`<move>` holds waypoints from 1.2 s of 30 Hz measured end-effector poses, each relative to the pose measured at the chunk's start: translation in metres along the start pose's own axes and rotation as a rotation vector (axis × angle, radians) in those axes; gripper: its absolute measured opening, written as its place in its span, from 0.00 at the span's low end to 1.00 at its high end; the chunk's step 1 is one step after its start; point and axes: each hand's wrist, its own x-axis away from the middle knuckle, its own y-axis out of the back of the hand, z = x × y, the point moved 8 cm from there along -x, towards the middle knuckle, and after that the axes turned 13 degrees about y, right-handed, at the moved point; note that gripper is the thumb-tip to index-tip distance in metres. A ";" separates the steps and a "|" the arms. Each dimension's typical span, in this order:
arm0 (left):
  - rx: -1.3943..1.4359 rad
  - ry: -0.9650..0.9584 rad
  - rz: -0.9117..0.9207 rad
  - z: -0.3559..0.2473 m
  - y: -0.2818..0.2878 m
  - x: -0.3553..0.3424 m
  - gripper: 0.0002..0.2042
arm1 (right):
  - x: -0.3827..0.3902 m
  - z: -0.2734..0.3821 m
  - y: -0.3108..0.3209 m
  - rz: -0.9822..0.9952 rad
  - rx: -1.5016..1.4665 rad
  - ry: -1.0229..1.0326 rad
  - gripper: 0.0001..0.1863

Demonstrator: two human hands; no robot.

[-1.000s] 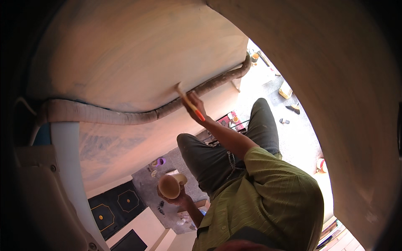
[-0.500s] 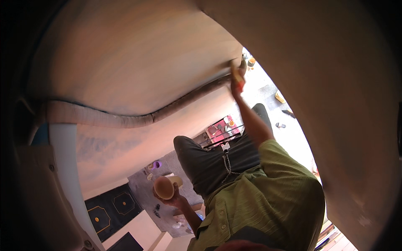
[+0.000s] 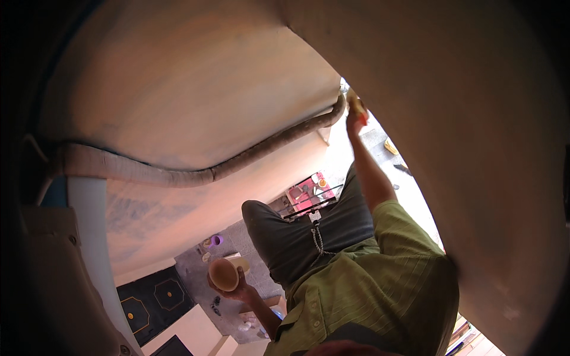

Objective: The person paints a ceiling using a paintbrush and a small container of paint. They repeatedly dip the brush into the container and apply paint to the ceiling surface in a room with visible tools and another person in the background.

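Observation:
My left hand (image 3: 236, 291) is wrapped round a round, tan cup-like container (image 3: 223, 274), held out low to the left, with its wide side facing up. What is inside cannot be made out clearly. My right arm stretches up and away, and my right hand (image 3: 355, 123) is closed round a brush-like tool (image 3: 354, 102) with a red part, blurred by motion. The tool is at the edge of the right-hand wall (image 3: 475, 178), close to the end of a brownish pipe (image 3: 261, 153) that bends along the peach wall; contact cannot be told.
Dark bars (image 3: 312, 210) cross between my knees, above a pink-topped surface (image 3: 301, 191) with small containers on it. Far below, a purple cup (image 3: 216, 240) stands on the grey floor (image 3: 228, 238). A black panelled door (image 3: 155, 301) is at lower left.
My right hand and its tool have moved right, away from the pipe's end and toward the right-hand wall. My left hand with the container has shifted slightly left and down.

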 end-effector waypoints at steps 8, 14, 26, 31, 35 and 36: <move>-0.055 -0.096 -0.008 0.007 0.011 -0.002 0.41 | 0.122 0.162 -0.118 0.601 -0.244 0.129 0.08; -0.066 -0.025 -0.012 0.000 0.006 0.000 0.40 | -0.005 -0.019 0.027 -0.022 0.498 0.140 0.11; -0.088 0.036 0.020 0.014 -0.003 0.000 0.39 | 0.111 0.202 -0.132 0.601 -0.244 0.224 0.06; -0.052 -0.027 0.035 0.015 0.000 -0.006 0.39 | 0.018 0.064 -0.071 0.493 0.000 0.405 0.11; -0.022 -0.010 -0.006 0.020 0.013 -0.002 0.38 | -0.031 0.038 -0.014 0.192 0.238 0.114 0.14; -0.017 -0.007 0.010 0.021 0.010 -0.003 0.38 | -0.033 0.034 -0.011 0.175 0.264 0.087 0.14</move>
